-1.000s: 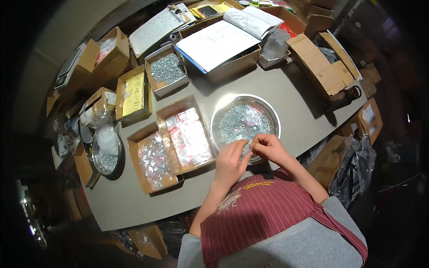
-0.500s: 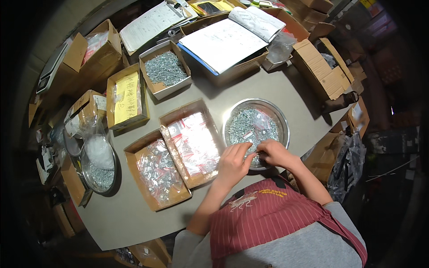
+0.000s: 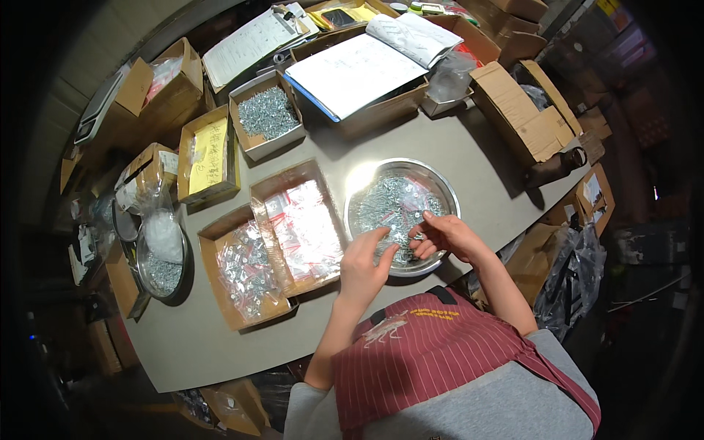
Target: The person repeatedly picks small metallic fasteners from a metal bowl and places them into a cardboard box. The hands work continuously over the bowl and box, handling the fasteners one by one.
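Note:
A round metal bowl (image 3: 454,195) holds a heap of small silvery screws (image 3: 380,203). Some clear zip bags (image 3: 416,192) with red edges lie on the heap. Over the bowl's near left rim is my left hand (image 3: 364,264), its thumb and fingers apart and nothing visible between them. My right hand (image 3: 449,236) hovers above the near right part of the bowl. Its fingers are curled with the tips together; whatever they pinch is too small to make out. The fingertips of both hands face each other across a short gap.
Left of the bowl stand two cardboard trays, one with flat red-edged bags (image 3: 301,231), one with filled bags (image 3: 249,275). Farther back are a box of screws (image 3: 268,114), a yellow-labelled box (image 3: 209,158) and an open notebook (image 3: 359,70). Another bowl (image 3: 163,275) stands far left.
My hands have moved apart; the right hand has lifted and turned, its fingers less tightly bunched. The left thumb and fingers have spread. The whole view has shifted slightly.

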Tool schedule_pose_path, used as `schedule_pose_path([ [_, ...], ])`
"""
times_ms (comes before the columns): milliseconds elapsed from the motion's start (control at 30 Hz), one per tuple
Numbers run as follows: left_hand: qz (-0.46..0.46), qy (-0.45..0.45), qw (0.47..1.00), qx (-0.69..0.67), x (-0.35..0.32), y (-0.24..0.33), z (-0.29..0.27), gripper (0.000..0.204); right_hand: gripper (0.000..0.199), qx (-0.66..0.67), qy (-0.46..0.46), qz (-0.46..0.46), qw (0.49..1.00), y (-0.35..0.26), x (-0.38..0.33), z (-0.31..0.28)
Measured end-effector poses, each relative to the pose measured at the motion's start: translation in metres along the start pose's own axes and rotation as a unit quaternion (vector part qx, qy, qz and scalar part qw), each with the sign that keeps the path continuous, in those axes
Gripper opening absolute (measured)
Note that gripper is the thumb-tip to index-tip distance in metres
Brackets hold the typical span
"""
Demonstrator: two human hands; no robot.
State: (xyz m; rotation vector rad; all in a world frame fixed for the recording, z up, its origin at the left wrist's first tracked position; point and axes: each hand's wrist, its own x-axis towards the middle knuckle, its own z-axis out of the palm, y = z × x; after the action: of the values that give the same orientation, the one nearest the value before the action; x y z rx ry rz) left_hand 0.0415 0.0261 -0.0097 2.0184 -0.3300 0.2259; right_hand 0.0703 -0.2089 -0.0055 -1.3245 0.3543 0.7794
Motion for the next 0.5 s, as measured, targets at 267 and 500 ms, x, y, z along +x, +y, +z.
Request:
schedule_pose_path([
  [267, 0.005, 0.005, 0.999, 0.042, -0.002, 0.014, 0.01, 0.028, 0.026, -0.018, -0.06, -0.075, 0.995, 0.004, -0.015, -0.013],
  [500, -0.004, -0.003, 0.999, 0.047, -0.011, 0.017, 0.013, 0.028, 0.034, -0.031, -0.035, -0.118, 0.992, 0.01, -0.011, -0.017],
])
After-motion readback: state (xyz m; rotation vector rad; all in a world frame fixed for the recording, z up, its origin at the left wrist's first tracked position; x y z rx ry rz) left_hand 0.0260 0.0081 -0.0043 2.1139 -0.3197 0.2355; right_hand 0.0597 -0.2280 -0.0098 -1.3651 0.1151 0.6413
